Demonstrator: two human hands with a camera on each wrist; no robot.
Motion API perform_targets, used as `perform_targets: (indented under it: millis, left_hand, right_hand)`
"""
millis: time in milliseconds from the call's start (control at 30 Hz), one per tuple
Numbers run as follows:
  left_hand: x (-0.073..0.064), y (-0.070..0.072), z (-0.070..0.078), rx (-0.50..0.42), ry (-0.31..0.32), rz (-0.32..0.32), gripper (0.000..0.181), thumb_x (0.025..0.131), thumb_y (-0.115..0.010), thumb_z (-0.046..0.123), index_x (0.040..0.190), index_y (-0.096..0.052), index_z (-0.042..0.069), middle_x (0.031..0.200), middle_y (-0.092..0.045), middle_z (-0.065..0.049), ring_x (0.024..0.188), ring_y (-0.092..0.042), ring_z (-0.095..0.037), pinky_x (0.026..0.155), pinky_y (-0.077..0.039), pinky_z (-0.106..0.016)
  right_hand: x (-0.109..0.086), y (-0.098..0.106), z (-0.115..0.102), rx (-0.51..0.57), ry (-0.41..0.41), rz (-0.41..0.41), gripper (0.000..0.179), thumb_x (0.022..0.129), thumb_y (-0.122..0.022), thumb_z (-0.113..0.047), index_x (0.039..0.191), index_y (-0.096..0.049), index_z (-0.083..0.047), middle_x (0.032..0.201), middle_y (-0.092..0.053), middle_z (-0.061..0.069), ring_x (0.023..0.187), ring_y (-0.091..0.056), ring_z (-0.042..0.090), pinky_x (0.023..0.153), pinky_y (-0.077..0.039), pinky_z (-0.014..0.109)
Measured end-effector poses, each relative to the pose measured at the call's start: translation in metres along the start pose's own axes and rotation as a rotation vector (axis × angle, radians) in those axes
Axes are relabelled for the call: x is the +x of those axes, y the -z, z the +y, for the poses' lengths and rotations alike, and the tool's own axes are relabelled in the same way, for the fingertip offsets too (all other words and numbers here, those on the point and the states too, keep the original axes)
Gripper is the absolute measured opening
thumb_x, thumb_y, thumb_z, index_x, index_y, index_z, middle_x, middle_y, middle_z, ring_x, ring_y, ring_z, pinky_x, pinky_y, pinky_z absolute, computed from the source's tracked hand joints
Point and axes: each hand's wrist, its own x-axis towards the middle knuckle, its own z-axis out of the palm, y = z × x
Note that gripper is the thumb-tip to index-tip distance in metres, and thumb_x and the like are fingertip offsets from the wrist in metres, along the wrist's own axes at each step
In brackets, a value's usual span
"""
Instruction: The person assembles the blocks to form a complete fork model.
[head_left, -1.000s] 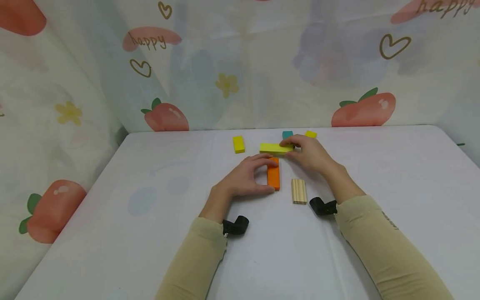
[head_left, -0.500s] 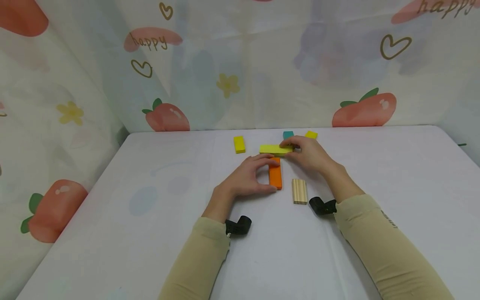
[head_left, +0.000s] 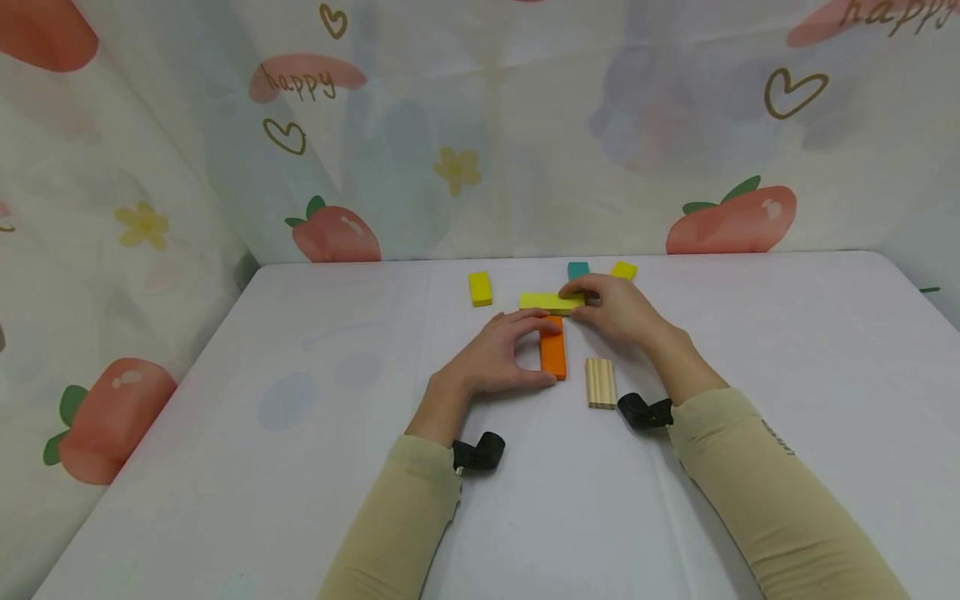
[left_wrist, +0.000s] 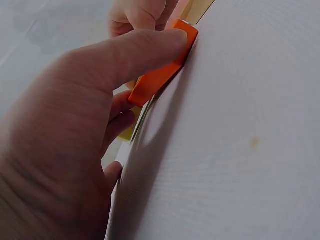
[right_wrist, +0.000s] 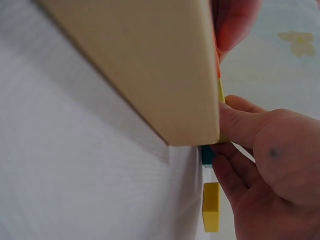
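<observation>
A person's left hand (head_left: 491, 357) pinches an orange block (head_left: 553, 358) end to end on the white counter (head_left: 300, 500), while the right hand (head_left: 621, 310) has its grip narrowed on the right end of a long yellow block (head_left: 540, 302) just beyond. From where I stand, a striped wooden block (head_left: 601, 383) sits near the orange one; a teal block (head_left: 577, 269) lies behind.

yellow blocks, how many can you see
3: a long yellow block pinched by the right hand, a small yellow block left of it, and another yellow block just beyond that hand. Others could be hidden behind the hands.
</observation>
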Motion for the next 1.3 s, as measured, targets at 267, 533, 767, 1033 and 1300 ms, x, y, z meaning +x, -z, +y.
perform_targets:
  millis: [267, 533, 767, 1033, 1300]
  left_hand:
    - [-0.0001, 0.0008, 0.0026, 0.023, -0.006, -0.014, 0.058, 0.084, -0.082, 0.035, 0.136, -0.061, 0.019, 0.145, -0.051, 0.006, 0.139, -0.038, -0.007, 0.122, -0.012, -0.042]
    - [-0.0008, 0.0006, 0.0035, 0.031, 0.005, -0.023, 0.059, 0.085, -0.081, 0.035, 0.138, -0.06, 0.019, 0.146, -0.051, 0.005, 0.14, -0.038, -0.007, 0.122, -0.011, -0.041]
    - [-0.0022, 0.0002, 0.0042, 0.03, 0.006, -0.029, 0.06, 0.085, -0.08, 0.036, 0.139, -0.059, 0.019, 0.149, -0.049, 0.004, 0.141, -0.037, -0.008, 0.122, -0.01, -0.041]
    - [-0.0049, 0.0006, 0.0039, 0.012, 0.029, -0.032, 0.062, 0.085, -0.079, 0.038, 0.141, -0.057, 0.023, 0.154, -0.042, 0.007, 0.144, -0.032, -0.011, 0.122, -0.011, -0.037]
    - [-0.0089, 0.0007, 0.0038, 0.002, 0.027, -0.009, 0.062, 0.085, -0.079, 0.039, 0.141, -0.057, 0.026, 0.157, -0.038, 0.01, 0.143, -0.033, -0.018, 0.117, -0.028, -0.039]
  right_hand:
    - [0.0001, 0.0, 0.0016, -0.008, 0.002, -0.006, 0.034, 0.099, -0.065, -0.006, 0.133, -0.062, -0.005, 0.138, -0.056, 0.018, 0.131, -0.045, 0.037, 0.114, -0.031, 0.054]
    - [0.0007, -0.0003, 0.0013, -0.028, 0.013, -0.006, 0.034, 0.098, -0.065, -0.006, 0.133, -0.062, -0.003, 0.137, -0.057, 0.019, 0.127, -0.048, 0.037, 0.113, -0.032, 0.054]
    - [-0.0012, -0.0007, 0.0012, -0.014, 0.011, -0.003, 0.035, 0.098, -0.066, -0.005, 0.133, -0.062, -0.002, 0.137, -0.057, 0.02, 0.127, -0.049, 0.037, 0.113, -0.033, 0.054]
    - [-0.0041, 0.0005, 0.0008, 0.01, 0.005, 0.012, 0.034, 0.098, -0.065, -0.006, 0.132, -0.062, -0.003, 0.132, -0.058, 0.019, 0.119, -0.051, 0.036, 0.109, -0.039, 0.052]
    - [-0.0073, 0.0029, 0.004, 0.02, 0.016, 0.024, 0.033, 0.097, -0.065, -0.004, 0.13, -0.063, -0.002, 0.126, -0.06, 0.02, 0.115, -0.054, 0.037, 0.106, -0.043, 0.052]
